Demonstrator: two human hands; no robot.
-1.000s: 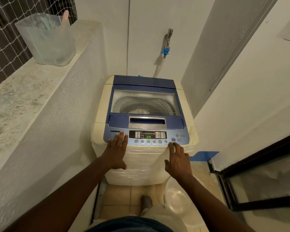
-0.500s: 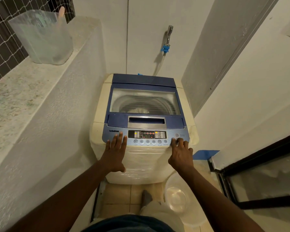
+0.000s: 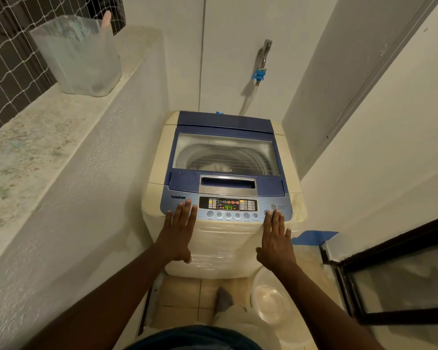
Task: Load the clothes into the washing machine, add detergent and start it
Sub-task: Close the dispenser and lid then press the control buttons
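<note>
The washing machine [image 3: 223, 193] is being stood at from its near side, lid shut, pale cloth showing through the glass. The control panel [image 3: 228, 207] is running left to right along the near edge, its display lit green. The right hand [image 3: 276, 238] is being held flat, fingers spread, empty, fingertips touching the buttons at the panel's right end, so it seems the nearer one. The left hand [image 3: 178, 233] is lying spread and empty at the left end.

Single head view, wide-angle, looking forward and down, close over washing machine [image 3: 225, 188] front.
</note>
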